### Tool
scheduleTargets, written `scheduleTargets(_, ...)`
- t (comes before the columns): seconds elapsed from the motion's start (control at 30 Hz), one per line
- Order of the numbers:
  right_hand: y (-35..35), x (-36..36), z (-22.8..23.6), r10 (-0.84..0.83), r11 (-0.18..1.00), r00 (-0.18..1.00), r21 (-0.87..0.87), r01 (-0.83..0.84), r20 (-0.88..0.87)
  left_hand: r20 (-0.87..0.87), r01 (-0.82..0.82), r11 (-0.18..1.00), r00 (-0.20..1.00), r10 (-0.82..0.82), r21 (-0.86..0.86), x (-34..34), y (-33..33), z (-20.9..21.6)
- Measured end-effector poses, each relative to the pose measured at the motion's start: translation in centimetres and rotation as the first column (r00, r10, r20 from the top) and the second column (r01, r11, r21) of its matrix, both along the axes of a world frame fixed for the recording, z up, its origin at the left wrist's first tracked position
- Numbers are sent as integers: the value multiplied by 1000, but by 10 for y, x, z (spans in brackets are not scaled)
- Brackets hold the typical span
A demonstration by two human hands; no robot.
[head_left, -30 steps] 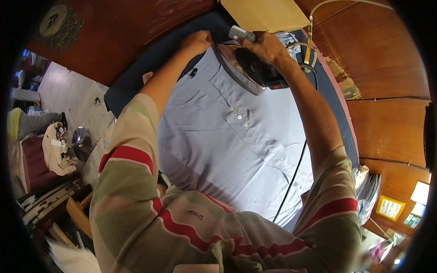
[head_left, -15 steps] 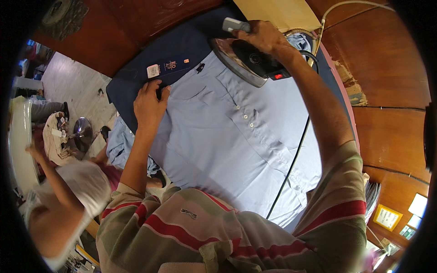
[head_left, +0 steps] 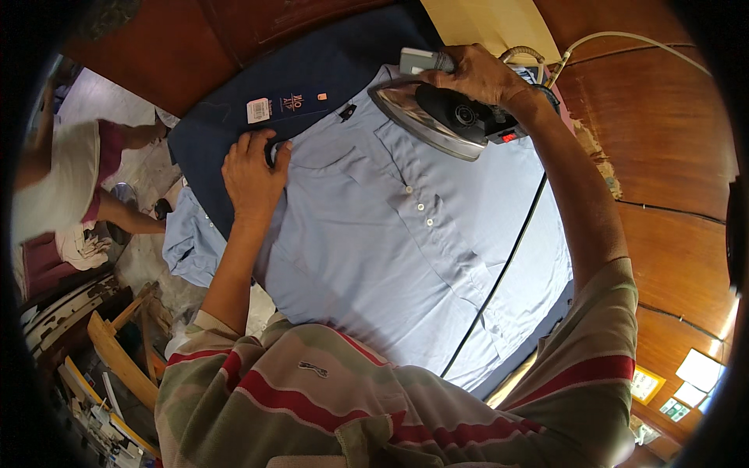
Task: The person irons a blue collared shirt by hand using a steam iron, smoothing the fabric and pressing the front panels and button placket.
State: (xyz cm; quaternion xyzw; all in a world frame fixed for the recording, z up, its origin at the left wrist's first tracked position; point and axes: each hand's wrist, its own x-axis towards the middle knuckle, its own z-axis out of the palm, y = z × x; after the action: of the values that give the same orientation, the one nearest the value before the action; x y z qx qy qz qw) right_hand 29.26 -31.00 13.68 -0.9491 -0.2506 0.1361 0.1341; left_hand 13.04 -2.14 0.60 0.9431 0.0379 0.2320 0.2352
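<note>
Glossy brown wood panelling (head_left: 663,148) lines the right side, dark lines (head_left: 675,210) crossing it and light (head_left: 730,318) glinting toward the lower right — white sheets (head_left: 698,366) show there too. Reddish-brown panels (head_left: 164,58) fill the upper left; below lie pale floor (head_left: 95,95) and, lower left, wooden planks (head_left: 125,363).

My iron (head_left: 441,117) is black and silver, the garment (head_left: 343,242) pale blue, the desk (head_left: 335,66) navy, my beige-green top (head_left: 265,429) red-striped.
</note>
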Motion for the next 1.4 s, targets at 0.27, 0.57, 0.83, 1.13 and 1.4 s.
scheduleTargets(0.27,5,17,-8,-87,994,988,-52,94,124,-24,-1,1000,1000,0,-19,0,2,0)
scheduleTargets(0.57,-12,-21,10,-86,994,996,-69,89,39,-54,-17,1000,998,16,-3,-1,1,2)
scheduleTargets(0.83,29,-60,21,-348,935,937,63,348,-13,-73,3,1000,997,-4,-17,1,3,2)
scheduleTargets(1.13,55,-68,-2,-439,895,898,67,441,-37,-108,53,995,992,-61,-83,0,4,5)
scheduleTargets(1.4,70,-75,-10,-593,802,805,90,590,1,-119,67,995,990,-76,-76,0,8,7)
